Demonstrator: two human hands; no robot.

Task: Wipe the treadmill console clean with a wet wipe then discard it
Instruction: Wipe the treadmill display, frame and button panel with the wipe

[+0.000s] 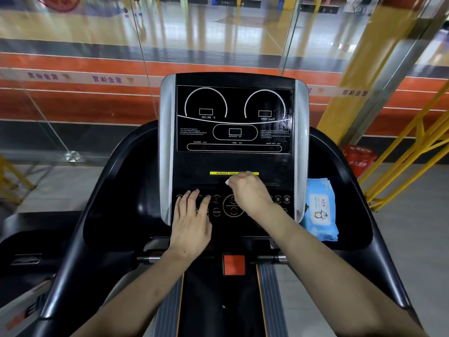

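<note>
The black treadmill console (pixel 234 120) with silver side strips stands in front of me, its display dark. My right hand (pixel 249 190) is closed on a white wet wipe (pixel 227 182), pressed against the console just under the yellow warning strip (pixel 224 173); only a small corner of the wipe shows. My left hand (pixel 192 220) lies flat with fingers spread on the button panel at the lower left, holding nothing.
A blue pack of wet wipes (pixel 320 210) sits in the right tray of the console. A red safety key block (pixel 234 265) is below the console, between the grip bars. Glass panels, yellow railings (pixel 401 166) and a red box (pixel 359 159) lie beyond.
</note>
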